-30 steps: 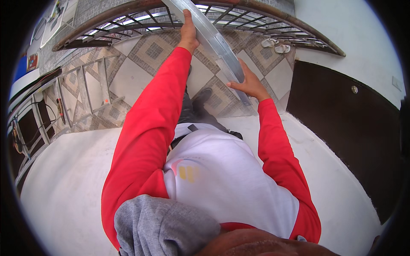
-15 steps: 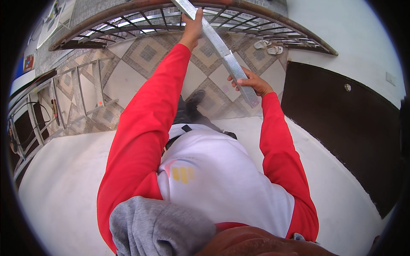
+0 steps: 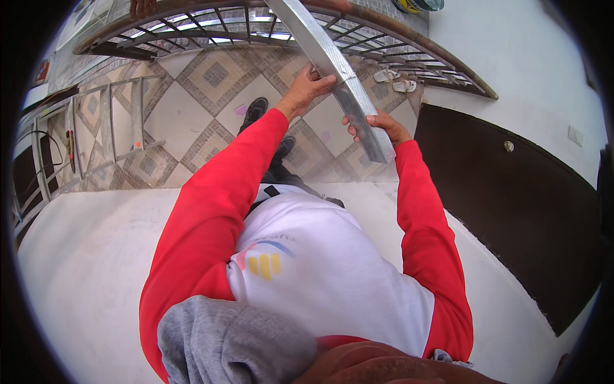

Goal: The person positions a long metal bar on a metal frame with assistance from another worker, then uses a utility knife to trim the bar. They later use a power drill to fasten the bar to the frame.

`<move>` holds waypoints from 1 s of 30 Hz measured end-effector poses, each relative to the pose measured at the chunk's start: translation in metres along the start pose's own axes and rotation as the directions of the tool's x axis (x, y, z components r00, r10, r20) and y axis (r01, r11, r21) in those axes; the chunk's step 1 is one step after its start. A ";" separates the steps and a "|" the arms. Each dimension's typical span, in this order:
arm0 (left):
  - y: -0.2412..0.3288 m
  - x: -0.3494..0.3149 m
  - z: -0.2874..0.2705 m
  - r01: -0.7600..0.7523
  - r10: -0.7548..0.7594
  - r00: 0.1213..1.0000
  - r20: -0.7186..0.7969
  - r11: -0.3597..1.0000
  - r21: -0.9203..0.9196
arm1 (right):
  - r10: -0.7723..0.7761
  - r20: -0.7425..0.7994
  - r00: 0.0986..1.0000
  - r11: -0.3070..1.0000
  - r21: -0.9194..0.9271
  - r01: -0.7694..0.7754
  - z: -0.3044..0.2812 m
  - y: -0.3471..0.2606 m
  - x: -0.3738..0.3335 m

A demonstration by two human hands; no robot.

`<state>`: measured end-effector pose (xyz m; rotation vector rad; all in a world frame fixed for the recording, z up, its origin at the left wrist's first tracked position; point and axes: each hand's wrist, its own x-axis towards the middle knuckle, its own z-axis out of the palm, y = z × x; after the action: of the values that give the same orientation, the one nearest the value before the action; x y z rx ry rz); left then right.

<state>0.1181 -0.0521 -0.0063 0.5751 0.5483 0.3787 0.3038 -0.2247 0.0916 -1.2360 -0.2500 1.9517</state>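
A long silvery metal stud (image 3: pixel 323 54) with a dimpled surface slants from the top edge down toward my right. A seam crosses it partway along, where one section seems to overlap another. My left hand (image 3: pixel 308 91) grips its left edge near that seam, thumb along the side and the other fingers partly hidden. Close to the lower end, my right hand (image 3: pixel 384 126) is closed around it, with the fingers showing on the left side. The stud's far end runs out of view, above the railing.
A curved railing (image 3: pixel 211 9) with dark bars spans the far side. Another person's hand (image 3: pixel 142 8) seems to rest on it. An aluminium ladder (image 3: pixel 109 125) lies left; white sandals (image 3: pixel 404 86) and a dark brown door (image 3: pixel 511 192) are right. A bucket (image 3: pixel 419 5) stands beyond the railing.
My left hand has slid down along the stud toward my right hand. The stud is slightly lower and turned. A hand at the railing and a bucket have come into view.
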 end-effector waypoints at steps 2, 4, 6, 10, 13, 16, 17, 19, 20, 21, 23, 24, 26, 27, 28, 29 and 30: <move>-0.009 0.005 0.001 0.014 -0.015 1.000 -0.011 0.999 -0.037 | 0.005 0.006 1.000 0.999 0.048 -0.005 0.004 -0.001 -0.001; -0.013 0.011 -0.001 -0.008 0.008 1.000 -0.002 0.999 -0.051 | 0.002 -0.012 1.000 0.997 0.075 -0.001 0.007 0.000 -0.002; -0.017 0.013 -0.002 -0.026 0.026 1.000 0.000 0.997 -0.076 | 0.035 -0.022 0.999 0.991 0.128 -0.032 0.010 0.003 -0.003; -0.014 0.008 0.001 -0.045 0.050 0.998 0.041 0.994 -0.101 | 0.016 0.026 1.000 0.999 0.033 -0.017 0.009 -0.002 -0.004; 0.004 0.003 0.006 -0.075 0.075 0.997 -0.005 0.989 -0.124 | 0.039 0.057 0.998 0.986 -0.162 -0.029 0.010 -0.020 -0.003; 0.033 0.012 0.012 -0.091 0.065 0.986 -0.156 0.983 -0.162 | 0.101 -0.044 0.994 0.889 -0.445 -0.110 0.025 -0.032 -0.002; 0.041 0.015 0.013 -0.094 0.053 0.970 -0.236 0.981 -0.170 | 0.059 -0.075 0.995 0.865 -0.493 -0.088 0.036 -0.030 -0.001; 0.041 0.022 0.027 -0.150 0.092 0.933 -0.349 0.978 -0.143 | -0.016 -0.114 0.993 0.813 -0.579 -0.054 0.057 -0.027 0.000; 0.041 0.023 0.027 -0.151 0.079 0.916 -0.393 0.976 -0.155 | -0.036 -0.134 0.990 0.787 -0.614 -0.054 0.065 -0.028 0.000; 0.041 0.025 0.028 -0.178 0.098 0.912 -0.397 0.969 -0.169 | -0.076 -0.142 0.987 0.759 -0.650 -0.035 0.073 -0.028 0.001; 0.040 0.025 0.025 -0.175 0.081 0.935 -0.345 0.952 -0.251 | -0.168 -0.129 0.977 0.662 -0.750 0.015 0.083 -0.029 -0.004; 0.039 0.024 0.024 -0.141 0.019 0.929 -0.371 0.942 -0.305 | -0.142 -0.149 0.978 0.651 -0.759 -0.021 0.085 -0.030 -0.004; 0.036 0.023 0.025 -0.185 0.080 0.925 -0.371 0.949 -0.257 | -0.139 -0.130 0.982 0.612 -0.790 -0.018 0.085 -0.033 -0.004; 0.035 0.022 0.025 -0.191 0.086 0.919 -0.384 0.951 -0.242 | -0.132 -0.140 0.981 0.594 -0.804 -0.034 0.084 -0.033 -0.003; 0.035 0.018 0.024 -0.212 0.107 0.926 -0.362 0.941 -0.263 | -0.139 -0.139 0.981 0.571 -0.820 -0.035 0.082 -0.032 -0.002; 0.035 0.015 0.021 -0.228 0.127 0.936 -0.327 0.929 -0.292 | -0.142 -0.145 0.979 0.537 -0.842 -0.047 0.080 -0.031 0.000; 0.036 0.010 0.016 -0.248 0.159 0.947 -0.281 0.915 -0.317 | -0.191 -0.128 0.973 0.562 -0.827 0.002 0.079 -0.029 0.002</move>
<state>0.1290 -0.0262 0.0230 0.2398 0.6464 0.7404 0.2524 -0.1853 0.1458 -1.9448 -1.2217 1.5853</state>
